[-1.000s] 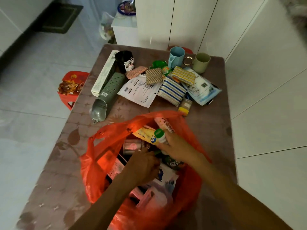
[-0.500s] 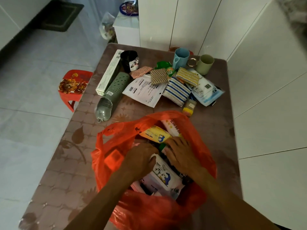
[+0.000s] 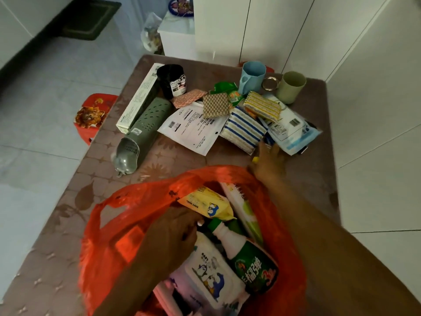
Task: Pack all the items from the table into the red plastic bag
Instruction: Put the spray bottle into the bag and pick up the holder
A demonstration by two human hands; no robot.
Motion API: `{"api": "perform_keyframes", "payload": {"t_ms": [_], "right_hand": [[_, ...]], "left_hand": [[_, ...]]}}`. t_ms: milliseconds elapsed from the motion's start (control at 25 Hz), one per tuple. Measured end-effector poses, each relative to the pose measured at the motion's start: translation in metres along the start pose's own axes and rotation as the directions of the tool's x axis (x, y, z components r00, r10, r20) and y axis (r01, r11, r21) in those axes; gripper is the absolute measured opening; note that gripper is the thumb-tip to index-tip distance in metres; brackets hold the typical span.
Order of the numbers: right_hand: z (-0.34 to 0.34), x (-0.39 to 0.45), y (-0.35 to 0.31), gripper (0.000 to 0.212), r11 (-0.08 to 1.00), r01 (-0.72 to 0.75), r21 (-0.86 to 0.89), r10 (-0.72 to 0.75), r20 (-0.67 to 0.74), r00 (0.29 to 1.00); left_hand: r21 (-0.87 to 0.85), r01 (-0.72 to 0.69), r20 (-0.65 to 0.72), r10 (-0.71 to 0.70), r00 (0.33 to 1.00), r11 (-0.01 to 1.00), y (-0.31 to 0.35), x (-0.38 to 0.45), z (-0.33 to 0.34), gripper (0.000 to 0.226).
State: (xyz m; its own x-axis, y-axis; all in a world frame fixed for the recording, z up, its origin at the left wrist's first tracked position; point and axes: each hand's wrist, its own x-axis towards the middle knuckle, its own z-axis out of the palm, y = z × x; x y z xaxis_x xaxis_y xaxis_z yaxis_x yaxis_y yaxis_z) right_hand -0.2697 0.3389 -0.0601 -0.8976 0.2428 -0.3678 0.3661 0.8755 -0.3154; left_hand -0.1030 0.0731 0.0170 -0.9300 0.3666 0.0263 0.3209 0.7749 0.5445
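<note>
Right fingers: the right hand (image 3: 268, 164) reaches past the bag's far rim, its fingers curled down over a small yellow-capped jar (image 3: 256, 159) that lies just beside the blue-and-white striped cloth (image 3: 243, 130); only a yellow sliver shows, so whether the grip has closed on it I cannot tell.
Left fingers: the left hand (image 3: 169, 234) is inside the bag mouth, fingers bent narrow at the near corner of a yellow wipes packet (image 3: 208, 205); whether they pinch the packet or the bag's edge I cannot tell.
Bag: the red plastic bag (image 3: 127, 215) stands open at the near end of the brown patterned table (image 3: 68, 226), rim slumped.
Bag contents: the yellow packet, a white bottle with green cap and green label (image 3: 245, 252), a white penguin-print wipes pack (image 3: 211, 273), a tall white-and-green pack (image 3: 242, 208) against the far wall; more lies underneath, unclear.
Done: judging by the fill, roughly a third to half.
Left on table: a grey-green perforated tube holder (image 3: 145, 128), long white box (image 3: 139, 96), black cup with panda sticker (image 3: 172, 80), white printed sheet (image 3: 193, 126), checked cloth (image 3: 215, 104), pink patterned cloth (image 3: 188, 98), yellow striped cloth (image 3: 262, 106), green snack wrapper (image 3: 224, 87), blue mug (image 3: 252, 76), pale green mug (image 3: 291, 86), round metal lid (image 3: 270, 83), pale blue pouch (image 3: 293, 131).
Next: likely the jar goes in.
</note>
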Motion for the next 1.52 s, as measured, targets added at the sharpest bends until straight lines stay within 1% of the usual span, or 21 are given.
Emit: {"api": "perform_keyframes", "payload": {"t_ms": [80, 160, 200, 240, 320, 400, 440, 480, 520, 560, 600, 680, 760, 840, 920, 1000, 1120, 1240, 1360, 1400, 1520], "right_hand": [[-0.010, 0.001, 0.002, 0.070, 0.982, 0.003, 0.191, -0.002, -0.009, 1.000], [-0.032, -0.021, -0.004, 0.058, 0.880, 0.032, 0.475, 0.014, -0.093, 0.996], [-0.043, -0.043, -0.010, 0.054, 0.825, 0.106, 0.556, -0.017, -0.164, 0.986], [-0.049, -0.072, -0.020, 0.053, 0.784, 0.207, 0.585, -0.119, -0.187, 0.975], [-0.041, -0.137, -0.044, 0.062, 0.711, 0.344, 0.613, -0.399, -0.051, 0.916], [-0.017, -0.186, -0.072, 0.063, 0.701, 0.390, 0.598, -0.569, 0.138, 0.811], [-0.003, -0.200, -0.083, 0.061, 0.722, 0.411, 0.557, -0.607, 0.222, 0.764], [0.009, -0.211, -0.095, 0.059, 0.744, 0.459, 0.486, -0.628, 0.273, 0.729], [0.015, -0.217, -0.102, 0.054, 0.750, 0.507, 0.425, -0.642, 0.280, 0.714], [0.016, -0.220, -0.107, 0.045, 0.742, 0.530, 0.411, -0.650, 0.244, 0.720], [0.012, -0.222, -0.110, 0.037, 0.737, 0.513, 0.440, -0.641, 0.213, 0.738], [0.004, -0.222, -0.111, 0.028, 0.740, 0.475, 0.477, -0.612, 0.183, 0.770], [-0.005, -0.216, -0.106, 0.025, 0.759, 0.459, 0.461, -0.583, 0.168, 0.795], [-0.017, -0.207, -0.104, 0.027, 0.770, 0.422, 0.478, -0.557, 0.181, 0.811], [-0.021, -0.199, -0.104, 0.027, 0.778, 0.391, 0.491, -0.537, 0.199, 0.819], [-0.018, -0.196, -0.105, 0.025, 0.791, 0.348, 0.504, -0.497, 0.196, 0.845], [-0.012, -0.202, -0.106, 0.023, 0.755, 0.377, 0.536, -0.498, 0.096, 0.862], [-0.005, -0.205, -0.099, 0.019, 0.788, 0.323, 0.524, -0.399, 0.036, 0.916], [-0.005, -0.215, -0.084, 0.018, 0.830, 0.230, 0.509, -0.277, 0.017, 0.961], [-0.007, -0.219, -0.081, 0.018, 0.837, 0.211, 0.504, -0.255, 0.018, 0.967], [-0.029, -0.231, -0.073, 0.022, 0.817, 0.169, 0.552, -0.209, 0.009, 0.978]], "left_hand": [[-0.009, -0.002, -0.020, 0.001, 1.000, 1.000, 0.002, -0.008, -0.006, 0.029], [-0.024, 0.092, -0.052, -0.093, 0.994, 0.996, 0.008, -0.016, -0.020, 0.028], [-0.026, 0.161, -0.079, -0.163, 0.983, 0.987, 0.009, -0.018, -0.029, 0.027], [-0.018, 0.200, -0.130, -0.200, 0.971, 0.980, 0.008, -0.020, -0.038, 0.027], [0.025, 0.178, -0.250, -0.166, 0.954, 0.984, 0.003, -0.022, -0.056, 0.027], [0.216, 0.134, -0.300, -0.065, 0.952, 0.967, -0.007, -0.022, -0.069, 0.032], [0.353, 0.177, -0.267, -0.082, 0.960, 0.919, -0.014, -0.022, -0.074, 0.040], [0.460, 0.234, -0.201, -0.157, 0.967, 0.856, -0.021, -0.024, -0.080, 0.048], [0.498, 0.279, -0.113, -0.257, 0.960, 0.821, -0.031, -0.027, -0.084, 0.052], [0.460, 0.306, -0.018, -0.335, 0.942, 0.834, -0.041, -0.031, -0.086, 0.046], [0.353, 0.317, 0.068, -0.362, 0.930, 0.880, -0.050, -0.036, -0.087, 0.035], [0.036, 0.328, 0.138, -0.330, 0.934, 0.944, -0.058, -0.044, -0.089, 0.024], [-0.193, 0.344, 0.024, -0.346, 0.938, 0.919, -0.055, -0.041, -0.093, 0.024], [-0.324, 0.354, -0.153, -0.417, 0.896, 0.877, -0.057, -0.024, -0.098, 0.024], [-0.315, 0.453, -0.219, -0.528, 0.820, 0.834, -0.074, 0.006, -0.098, 0.026], [-0.214, 0.563, -0.202, -0.600, 0.774, 0.798, -0.099, 0.044, -0.096, 0.039], [-0.003, 0.620, -0.166, -0.611, 0.774, 0.785, -0.144, 0.097, -0.081, 0.066], [0.059, 0.633, -0.071, -0.629, 0.774, 0.772, -0.195, 0.133, -0.057, 0.085], [-0.100, 0.694, -0.079, -0.701, 0.708, 0.713, -0.214, 0.137, -0.050, 0.085], [-0.183, 0.679, -0.084, -0.699, 0.710, 0.711, -0.211, 0.131, -0.055, 0.079], [-0.305, 0.516, -0.112, -0.569, 0.815, 0.800, -0.189, 0.096, -0.099, 0.069]]}}
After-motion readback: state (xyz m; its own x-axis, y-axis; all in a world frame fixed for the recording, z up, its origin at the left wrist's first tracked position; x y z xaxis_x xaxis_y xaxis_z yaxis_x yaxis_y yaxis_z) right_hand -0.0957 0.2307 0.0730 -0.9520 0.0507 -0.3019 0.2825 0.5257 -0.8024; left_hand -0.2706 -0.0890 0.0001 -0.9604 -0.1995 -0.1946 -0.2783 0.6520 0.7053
